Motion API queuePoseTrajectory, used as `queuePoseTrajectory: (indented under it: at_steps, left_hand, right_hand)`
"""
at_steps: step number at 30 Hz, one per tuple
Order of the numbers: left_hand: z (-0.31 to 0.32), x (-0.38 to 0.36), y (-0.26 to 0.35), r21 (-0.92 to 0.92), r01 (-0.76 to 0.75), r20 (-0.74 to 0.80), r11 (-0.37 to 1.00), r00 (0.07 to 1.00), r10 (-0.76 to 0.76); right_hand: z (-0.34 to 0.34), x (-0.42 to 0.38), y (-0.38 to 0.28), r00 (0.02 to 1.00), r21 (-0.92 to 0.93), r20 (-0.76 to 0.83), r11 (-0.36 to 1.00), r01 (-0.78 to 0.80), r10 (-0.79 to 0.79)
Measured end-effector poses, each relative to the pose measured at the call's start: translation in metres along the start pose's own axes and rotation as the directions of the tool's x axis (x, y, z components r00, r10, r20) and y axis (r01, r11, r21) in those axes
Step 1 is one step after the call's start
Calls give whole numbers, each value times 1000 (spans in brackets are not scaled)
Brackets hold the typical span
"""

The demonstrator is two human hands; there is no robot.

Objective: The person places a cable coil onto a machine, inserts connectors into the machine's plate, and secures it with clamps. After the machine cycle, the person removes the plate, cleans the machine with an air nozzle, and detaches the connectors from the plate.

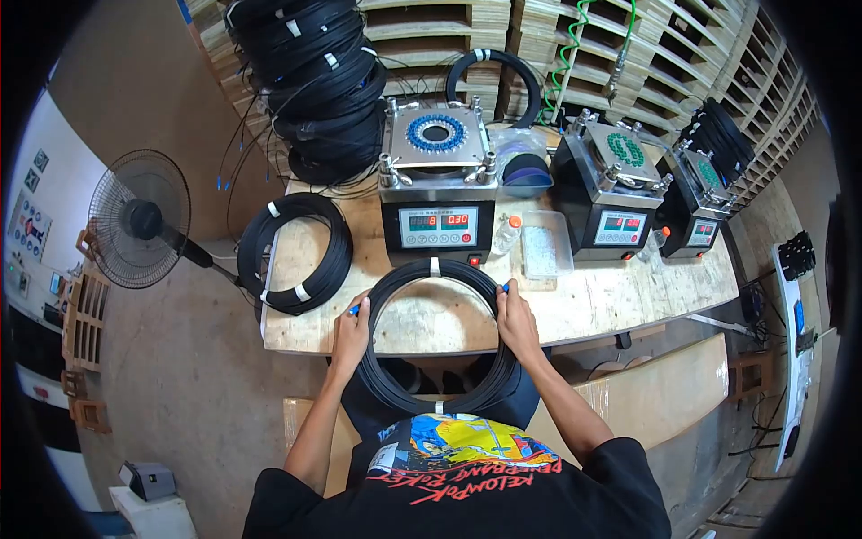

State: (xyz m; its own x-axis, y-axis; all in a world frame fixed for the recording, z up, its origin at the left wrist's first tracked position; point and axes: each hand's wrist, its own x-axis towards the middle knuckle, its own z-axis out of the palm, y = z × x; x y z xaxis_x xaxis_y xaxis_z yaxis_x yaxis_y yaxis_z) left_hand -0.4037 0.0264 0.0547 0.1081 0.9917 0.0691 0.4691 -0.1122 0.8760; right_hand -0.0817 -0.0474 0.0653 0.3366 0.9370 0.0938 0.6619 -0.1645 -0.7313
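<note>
A black cable coil (pixel 386 375) with white tape at its top and bottom lies over the table's front edge and my lap. My left hand (pixel 351 334) grips its left side, with a small blue connector between the fingers. On the right side of the coil my right hand (pixel 517 323) is closed, and another blue connector shows at its fingertips. Just beyond the coil stands a polishing machine (pixel 438 207) with a lit red display and a ring of blue pieces on top. A second taped coil (pixel 337 256) rests on the table to the left.
Two more machines (pixel 615 193) (pixel 700 202) with green rings stand at the right. Between them and the middle one are a clear tray (pixel 546 247) and a bottle (pixel 507 235). A tall cable stack (pixel 323 99) rises at the back left; a fan (pixel 139 219) stands left.
</note>
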Motion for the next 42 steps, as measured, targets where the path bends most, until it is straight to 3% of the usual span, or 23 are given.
queuePoseTrajectory:
  at_steps: [2, 4, 9, 11, 17, 20, 22, 23, 25, 26, 28, 30, 32, 34, 36, 37, 39, 40, 42]
  left_hand:
    - [2, -10, -14, 54, -52, -4, 997, 999, 53]
    - [0, -15, -7, 183, 121, 38, 976, 991, -130]
    - [-4, -9, 18, 368, 183, 68, 912, 972, -223]
    - [-2, -9, 14, 469, 138, 85, 872, 976, -200]
    - [7, -2, 4, 431, 55, 69, 901, 993, -94]
    - [8, 4, 11, 458, 65, 86, 887, 989, -116]
    - [5, 11, 17, 515, -16, 111, 857, 993, -49]
    - [2, 14, 20, 569, -93, 137, 817, 990, 17]
    - [-6, 24, 26, 608, -125, 160, 784, 987, 32]
    - [-9, 30, 30, 647, -156, 188, 747, 981, 42]
    - [-17, 50, 41, 637, -188, 158, 748, 981, 112]
    - [-25, 79, 55, 426, -209, 150, 880, 976, 159]
    - [-30, 109, 77, 337, -209, 143, 918, 975, 169]
    - [-30, 137, 100, 146, -333, 41, 931, 943, 331]
    - [-25, 165, 120, 40, -335, 30, 941, 942, 334]
    - [-23, 178, 129, -67, -324, 23, 943, 945, 327]
    - [-15, 206, 136, -52, -334, 31, 941, 941, 336]
    - [-12, 214, 145, -39, -335, 46, 941, 941, 336]
    - [-2, 227, 149, -38, -338, 97, 941, 936, 340]
  right_hand:
    - [2, -10, -7, 988, -91, 123, 992, -86, 97]
    - [4, -8, -4, 982, -105, 158, 991, -88, 104]
    - [8, -1, 8, 972, -233, 227, 972, -10, 64]
    - [7, 3, 9, 967, -274, 244, 962, -5, 75]
    - [13, 16, 18, 980, -332, 198, 942, 58, 9]
    - [8, 23, 16, 985, -324, 167, 946, 16, 41]
    - [-1, 32, 11, 956, -352, 263, 935, -29, 128]
    - [-4, 38, 14, 956, -353, 264, 935, -26, 126]
    - [-17, 57, 25, 886, -317, 444, 948, 12, 137]
    - [-26, 66, 29, 879, -281, 473, 956, 83, 63]
    - [-41, 87, 20, 901, -137, 434, 988, 65, 1]
    - [-54, 115, 8, 923, -79, 381, 993, 85, -48]
    - [-70, 141, -19, 956, 166, 189, 967, 195, -226]
    - [-79, 174, -44, 975, 270, 55, 943, 193, -216]
    - [-76, 213, -53, 974, 384, -68, 895, 227, -218]
    - [-75, 228, -60, 972, 385, -74, 892, 236, -225]
    - [-73, 255, -74, 974, 306, -41, 925, 225, -224]
    - [-76, 263, -85, 982, 311, 96, 942, 127, -164]
    - [-77, 264, -106, 979, 336, 200, 942, -20, -51]
